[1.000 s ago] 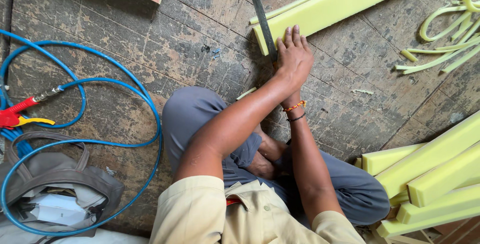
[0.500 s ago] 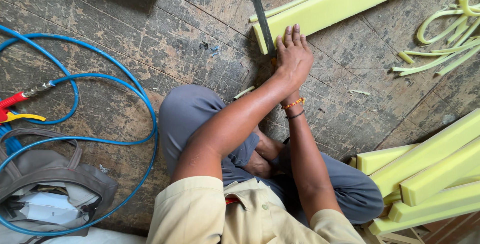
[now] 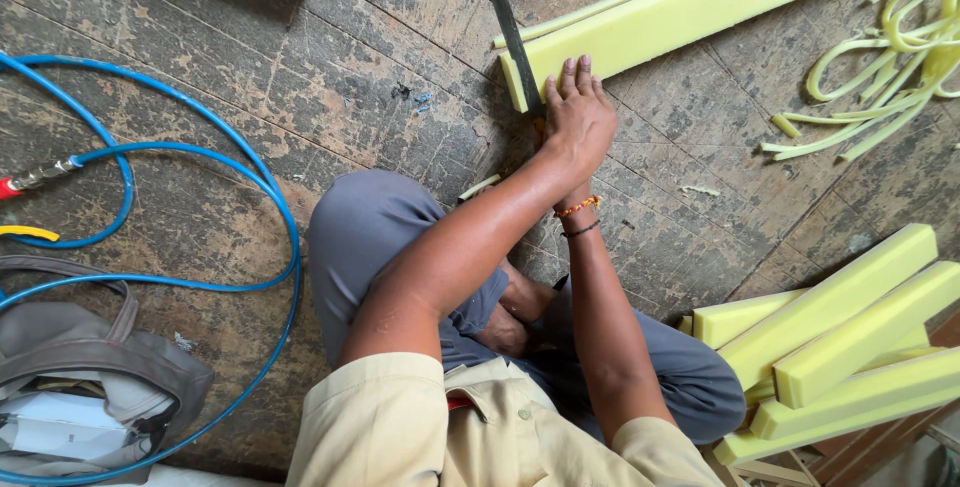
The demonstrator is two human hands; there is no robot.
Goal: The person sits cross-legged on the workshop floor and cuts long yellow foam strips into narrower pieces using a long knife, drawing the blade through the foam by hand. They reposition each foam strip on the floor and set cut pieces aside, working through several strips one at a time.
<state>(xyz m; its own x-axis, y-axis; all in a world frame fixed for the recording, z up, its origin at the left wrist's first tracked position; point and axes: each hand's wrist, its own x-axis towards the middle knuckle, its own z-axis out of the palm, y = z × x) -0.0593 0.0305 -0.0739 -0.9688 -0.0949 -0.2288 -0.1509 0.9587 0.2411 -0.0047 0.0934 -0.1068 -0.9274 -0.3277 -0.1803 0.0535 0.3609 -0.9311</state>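
My left hand (image 3: pixel 577 119) lies flat, fingers straight and together, on the near end of a long yellow foam strip (image 3: pixel 700 5) on the plank floor. A long dark blade (image 3: pixel 505 22) runs from the top edge down to that hand and ends beneath it. My right forearm reaches up under the left one. Its wrist (image 3: pixel 580 215) wears an orange and a dark band. The right hand itself is hidden below the left hand. I sit cross-legged in grey trousers (image 3: pixel 375 222).
A blue hose (image 3: pixel 262 187) loops over the floor at left, with a red and yellow fitting at the edge. A grey bag (image 3: pixel 95 372) lies at lower left. Cut yellow foam blocks (image 3: pixel 850 332) are stacked at lower right. Thin foam offcuts (image 3: pixel 880 57) lie at upper right.
Both hands stay at the end of the foam strip by the blade. Only the view has shifted a little.
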